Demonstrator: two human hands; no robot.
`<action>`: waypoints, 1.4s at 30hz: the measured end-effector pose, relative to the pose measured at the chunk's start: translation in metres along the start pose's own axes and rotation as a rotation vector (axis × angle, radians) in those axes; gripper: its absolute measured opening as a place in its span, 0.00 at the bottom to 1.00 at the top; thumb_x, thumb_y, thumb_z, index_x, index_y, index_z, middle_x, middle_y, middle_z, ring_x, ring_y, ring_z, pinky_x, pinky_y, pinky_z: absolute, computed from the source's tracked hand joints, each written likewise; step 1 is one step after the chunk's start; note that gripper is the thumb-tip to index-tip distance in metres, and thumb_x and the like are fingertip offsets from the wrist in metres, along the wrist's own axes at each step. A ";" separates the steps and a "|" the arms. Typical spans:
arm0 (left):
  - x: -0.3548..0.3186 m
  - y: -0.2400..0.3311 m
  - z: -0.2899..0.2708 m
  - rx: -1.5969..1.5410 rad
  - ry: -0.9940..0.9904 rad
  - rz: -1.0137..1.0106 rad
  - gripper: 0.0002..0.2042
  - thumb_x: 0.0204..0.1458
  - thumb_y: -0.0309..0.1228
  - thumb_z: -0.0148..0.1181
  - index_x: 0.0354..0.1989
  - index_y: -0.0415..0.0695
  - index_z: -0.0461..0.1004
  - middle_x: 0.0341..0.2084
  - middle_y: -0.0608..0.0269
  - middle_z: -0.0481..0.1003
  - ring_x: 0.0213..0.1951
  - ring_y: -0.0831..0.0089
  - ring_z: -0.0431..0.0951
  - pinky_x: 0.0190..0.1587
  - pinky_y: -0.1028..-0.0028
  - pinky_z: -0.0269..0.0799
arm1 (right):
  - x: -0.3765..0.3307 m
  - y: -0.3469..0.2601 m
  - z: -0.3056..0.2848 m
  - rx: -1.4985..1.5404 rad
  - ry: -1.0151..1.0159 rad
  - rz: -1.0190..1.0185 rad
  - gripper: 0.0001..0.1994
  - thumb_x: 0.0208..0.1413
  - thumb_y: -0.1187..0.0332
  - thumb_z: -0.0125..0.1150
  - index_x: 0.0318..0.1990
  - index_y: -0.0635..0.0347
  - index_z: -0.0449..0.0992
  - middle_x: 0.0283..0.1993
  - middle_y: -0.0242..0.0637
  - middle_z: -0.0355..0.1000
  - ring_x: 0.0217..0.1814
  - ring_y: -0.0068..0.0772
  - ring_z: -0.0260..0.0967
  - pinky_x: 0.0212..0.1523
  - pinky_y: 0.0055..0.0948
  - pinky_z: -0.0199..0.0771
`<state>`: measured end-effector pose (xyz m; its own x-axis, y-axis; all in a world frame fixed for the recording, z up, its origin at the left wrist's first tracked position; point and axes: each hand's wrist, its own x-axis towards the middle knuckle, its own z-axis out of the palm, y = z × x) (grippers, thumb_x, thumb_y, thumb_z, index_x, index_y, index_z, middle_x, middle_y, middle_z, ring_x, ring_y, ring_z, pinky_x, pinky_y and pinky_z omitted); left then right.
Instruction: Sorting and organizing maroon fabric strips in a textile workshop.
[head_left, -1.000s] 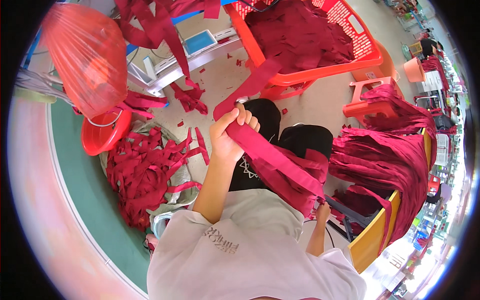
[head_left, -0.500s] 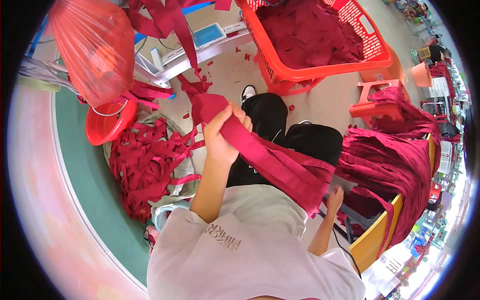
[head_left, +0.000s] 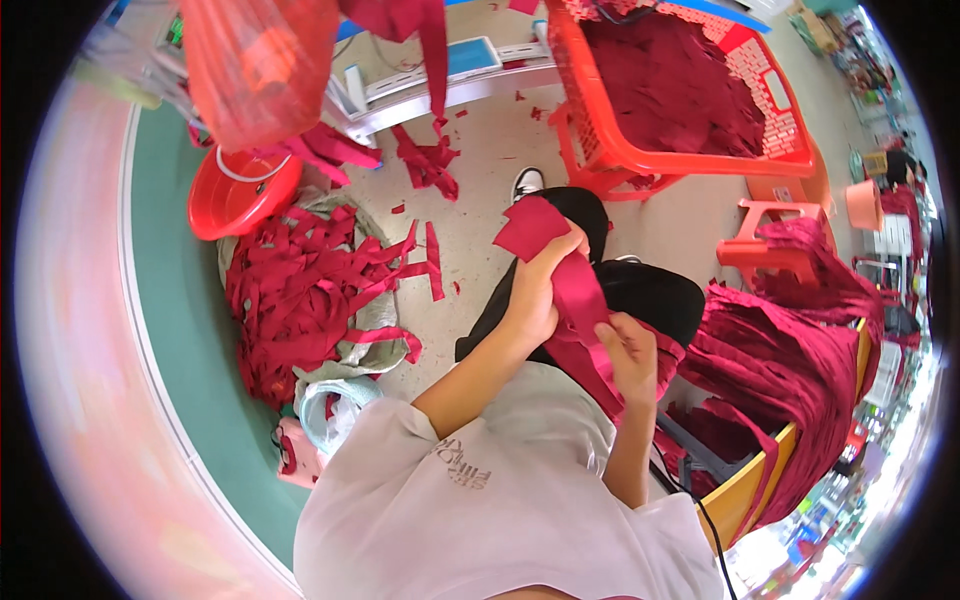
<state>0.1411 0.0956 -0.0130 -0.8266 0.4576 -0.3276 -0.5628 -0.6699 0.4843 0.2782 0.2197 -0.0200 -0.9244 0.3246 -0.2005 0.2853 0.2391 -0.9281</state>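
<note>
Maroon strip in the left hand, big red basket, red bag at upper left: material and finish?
Maroon strip: probably fabric, smooth, faint sheen; it bends softly.
Basket: likely molded plastic, fairly glossy; stiff rim, slotted walls.
Bag: apparently thin plastic film; translucent, creased, shiny.

A green and pink wall (head_left: pixel 190 350) stood left of the pale floor (head_left: pixel 485 230); bright light (head_left: pixel 905 445) washed the room's right side.
</note>
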 end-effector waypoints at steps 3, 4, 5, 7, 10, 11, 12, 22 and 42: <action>0.002 0.002 -0.009 -0.060 0.027 -0.016 0.07 0.55 0.34 0.58 0.30 0.47 0.68 0.26 0.70 0.68 0.30 0.78 0.68 0.34 0.76 0.66 | -0.010 0.005 -0.019 0.289 -0.070 0.167 0.08 0.63 0.73 0.53 0.30 0.63 0.70 0.26 0.26 0.66 0.26 0.15 0.64 0.29 0.21 0.68; 0.003 0.001 -0.010 -0.076 0.031 -0.018 0.07 0.55 0.34 0.58 0.30 0.48 0.68 0.25 0.70 0.68 0.30 0.79 0.68 0.33 0.76 0.67 | -0.013 0.010 -0.028 0.278 -0.048 0.199 0.08 0.63 0.73 0.53 0.30 0.63 0.70 0.25 0.25 0.65 0.25 0.15 0.63 0.27 0.20 0.67; 0.004 0.001 -0.011 -0.094 0.035 -0.022 0.07 0.55 0.35 0.58 0.30 0.48 0.68 0.25 0.71 0.68 0.30 0.79 0.69 0.33 0.75 0.67 | -0.016 0.015 -0.037 0.266 -0.024 0.233 0.08 0.63 0.73 0.54 0.29 0.62 0.70 0.25 0.24 0.65 0.24 0.15 0.63 0.26 0.20 0.65; 0.004 0.003 -0.009 -0.093 0.059 0.012 0.07 0.56 0.35 0.57 0.29 0.48 0.68 0.25 0.70 0.67 0.29 0.78 0.69 0.33 0.75 0.67 | -0.019 0.023 -0.052 0.244 0.031 0.228 0.10 0.62 0.73 0.54 0.26 0.59 0.69 0.21 0.22 0.62 0.20 0.13 0.58 0.19 0.19 0.58; 0.002 0.004 -0.006 -0.140 0.043 -0.058 0.08 0.57 0.36 0.56 0.29 0.48 0.68 0.25 0.70 0.67 0.29 0.78 0.70 0.34 0.74 0.68 | -0.024 0.024 -0.067 0.254 0.097 0.257 0.12 0.60 0.72 0.54 0.24 0.55 0.66 0.17 0.21 0.59 0.16 0.12 0.53 0.16 0.18 0.51; 0.002 0.003 -0.006 -0.144 0.046 -0.051 0.08 0.57 0.36 0.56 0.29 0.48 0.68 0.25 0.70 0.67 0.29 0.78 0.70 0.34 0.74 0.68 | -0.025 0.027 -0.071 0.264 0.113 0.254 0.12 0.60 0.71 0.54 0.23 0.54 0.66 0.17 0.22 0.59 0.14 0.13 0.52 0.15 0.18 0.49; 0.001 0.002 -0.006 -0.149 0.026 -0.059 0.08 0.57 0.36 0.56 0.28 0.48 0.68 0.25 0.72 0.67 0.29 0.81 0.68 0.33 0.77 0.65 | -0.026 0.029 -0.074 0.297 0.148 0.268 0.11 0.60 0.72 0.54 0.23 0.53 0.65 0.17 0.21 0.58 0.14 0.13 0.51 0.15 0.18 0.48; 0.004 -0.004 -0.009 -0.143 0.051 -0.063 0.09 0.57 0.35 0.58 0.27 0.49 0.67 0.25 0.73 0.66 0.29 0.82 0.67 0.34 0.78 0.63 | -0.037 0.039 -0.093 0.249 0.255 0.343 0.11 0.60 0.74 0.55 0.24 0.55 0.66 0.21 0.17 0.60 0.20 0.08 0.52 0.21 0.14 0.50; 0.025 -0.003 -0.019 -0.189 -0.138 -0.181 0.11 0.65 0.39 0.47 0.33 0.46 0.67 0.17 0.72 0.58 0.21 0.80 0.61 0.31 0.76 0.61 | -0.032 0.032 -0.106 0.061 -0.030 0.297 0.08 0.63 0.69 0.54 0.44 0.63 0.75 0.32 0.30 0.73 0.35 0.21 0.70 0.40 0.20 0.69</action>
<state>0.1220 0.0981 -0.0384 -0.7117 0.6462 -0.2755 -0.7024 -0.6612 0.2635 0.3442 0.3138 -0.0100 -0.8100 0.3446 -0.4744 0.5295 0.0822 -0.8443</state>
